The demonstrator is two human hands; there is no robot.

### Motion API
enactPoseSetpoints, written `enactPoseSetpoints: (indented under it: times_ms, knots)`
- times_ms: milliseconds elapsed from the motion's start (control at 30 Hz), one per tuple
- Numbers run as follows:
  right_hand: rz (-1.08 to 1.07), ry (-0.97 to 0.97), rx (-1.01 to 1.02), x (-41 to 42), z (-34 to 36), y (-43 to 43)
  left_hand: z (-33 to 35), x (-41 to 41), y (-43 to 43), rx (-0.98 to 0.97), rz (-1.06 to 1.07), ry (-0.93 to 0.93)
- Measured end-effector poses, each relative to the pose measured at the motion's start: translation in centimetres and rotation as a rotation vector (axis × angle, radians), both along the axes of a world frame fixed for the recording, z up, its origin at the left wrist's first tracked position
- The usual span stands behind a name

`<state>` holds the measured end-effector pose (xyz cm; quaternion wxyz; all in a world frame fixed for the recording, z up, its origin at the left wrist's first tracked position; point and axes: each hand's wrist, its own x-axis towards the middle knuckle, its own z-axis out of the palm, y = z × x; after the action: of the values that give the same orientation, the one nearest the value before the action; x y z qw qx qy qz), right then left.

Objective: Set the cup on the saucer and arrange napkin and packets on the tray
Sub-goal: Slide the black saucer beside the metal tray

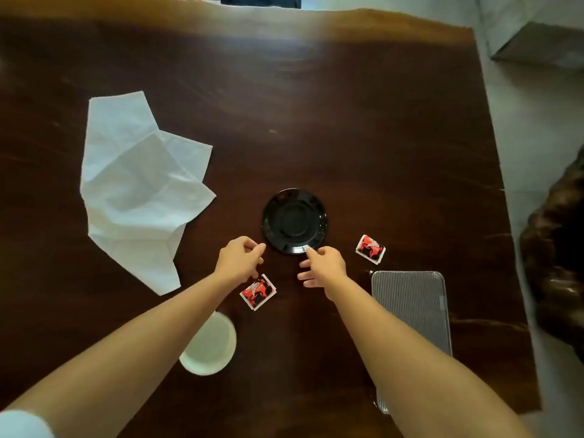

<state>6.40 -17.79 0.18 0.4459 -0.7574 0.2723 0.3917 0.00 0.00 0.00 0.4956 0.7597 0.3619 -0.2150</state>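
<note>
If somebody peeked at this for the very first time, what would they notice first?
Probably the big crumpled white napkin lying on the left of the dark wooden table, because it is so bright. Next, the shiny black saucer in the middle, with the left hand and right hand reaching toward its near edge. Two red packets also pop out, one right of the saucer and one under the left hand.

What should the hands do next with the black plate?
Probably pinch the saucer by its near rim and lift it toward the tray. Both hands, left and right, hover at that rim, empty, and the cup waits apart.
</note>
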Motion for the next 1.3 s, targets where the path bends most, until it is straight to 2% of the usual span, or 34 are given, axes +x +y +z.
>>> enactPoseSetpoints:
  times_ms: [267, 633, 1000, 1300]
  knots:
    - [-0.192, 0.056, 0.068, 0.3, -1.1, 0.8, -1.7, 1.7, -1.0, -0.172, 0.149, 0.028]
    - [-0.204, 0.064, 0.078, -0.4, 0.8, -2.1, -1.1, 1.7, -3.2, -0.245, 0.186, 0.132]
    - [-0.099, 0.045, 0.095, -6.9, 3.7, -8.4, 2.9, -5.6, -9.4, -0.189, 0.232, 0.141]
    - [-0.013, 0.065, 0.066, -14.2, 3.5, -14.6, 2.2, -14.3, -16.4, -0.191, 0.333, 0.197]
